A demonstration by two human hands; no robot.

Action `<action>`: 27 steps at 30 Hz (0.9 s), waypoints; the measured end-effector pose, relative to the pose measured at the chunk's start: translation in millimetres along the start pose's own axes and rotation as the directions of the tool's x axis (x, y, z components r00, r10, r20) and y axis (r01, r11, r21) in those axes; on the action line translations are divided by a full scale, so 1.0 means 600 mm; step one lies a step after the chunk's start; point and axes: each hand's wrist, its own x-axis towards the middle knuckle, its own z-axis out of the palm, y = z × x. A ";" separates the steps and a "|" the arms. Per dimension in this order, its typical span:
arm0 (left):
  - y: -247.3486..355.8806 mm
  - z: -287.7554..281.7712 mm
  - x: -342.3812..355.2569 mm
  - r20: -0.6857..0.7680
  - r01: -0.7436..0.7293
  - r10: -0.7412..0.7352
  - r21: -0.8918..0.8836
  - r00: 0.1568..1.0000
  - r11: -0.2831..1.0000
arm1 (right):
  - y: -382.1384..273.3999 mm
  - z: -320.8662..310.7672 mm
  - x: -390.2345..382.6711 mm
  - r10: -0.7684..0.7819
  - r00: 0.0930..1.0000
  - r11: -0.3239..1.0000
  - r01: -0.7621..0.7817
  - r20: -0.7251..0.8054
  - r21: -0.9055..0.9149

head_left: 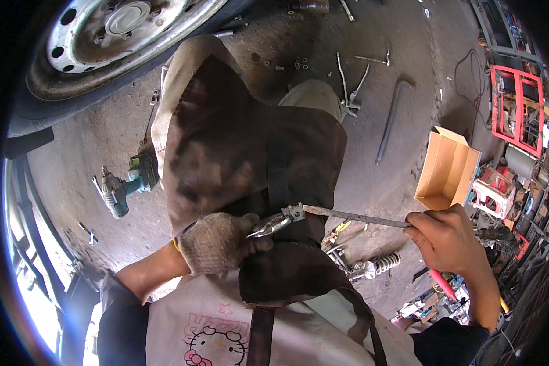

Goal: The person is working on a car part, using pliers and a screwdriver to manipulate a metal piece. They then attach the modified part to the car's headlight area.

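Wheel (128, 18): pale steel, dark tyre, by the knee, upper left.
Power drill (116, 194): teal and black, on the floor (372, 189), left.
Cardboard box (436, 168): open-topped, beyond the right hand (442, 239).
Left hand (215, 245): knit glove, closed round metal pliers (268, 227) above the brown apron (226, 152).
Small metal piece (295, 211): in the pliers' jaws.
Right hand: bare, gripping a flat metal bar (363, 218), tip beside the piece.
Floor: gritty, stretching from apron to box, bent rod (388, 122) between.
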 end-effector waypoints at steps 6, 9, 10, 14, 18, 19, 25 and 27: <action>-0.006 -0.007 0.006 0.030 0.043 -0.040 -0.120 0.999 0.992 | -0.001 0.003 0.010 0.096 0.995 0.993 -0.095 -0.011 0.076; -0.006 -0.016 0.008 0.082 0.093 -0.078 -0.202 0.994 0.975 | 0.001 -0.003 0.014 0.064 0.994 0.998 -0.066 -0.091 -0.019; -0.006 -0.020 0.008 0.111 0.121 -0.097 -0.236 0.989 0.964 | 0.001 -0.006 0.016 0.064 0.995 0.998 -0.065 -0.073 -0.014; -0.005 -0.043 0.007 0.103 0.157 -0.126 -0.395 0.987 0.905 | -0.003 0.014 0.019 0.082 0.993 0.996 -0.080 -0.082 0.029; -0.014 -0.054 0.003 0.133 0.190 -0.135 -0.645 0.982 0.740 | -0.024 0.041 0.032 0.156 0.986 0.948 -0.132 -0.061 0.290; -0.022 -0.052 0.001 0.192 0.225 -0.126 -0.692 0.973 0.686 | -0.027 0.047 0.038 0.183 0.980 0.923 -0.144 -0.077 0.356; -0.030 -0.059 0.004 0.284 0.243 0.042 -0.880 0.958 0.409 | -0.057 0.077 0.119 0.345 0.936 0.624 -0.173 -0.070 0.762; -0.029 -0.058 0.012 0.314 0.256 0.130 -0.907 0.941 0.334 | -0.062 0.090 0.167 0.294 0.952 0.392 -0.043 -0.081 0.919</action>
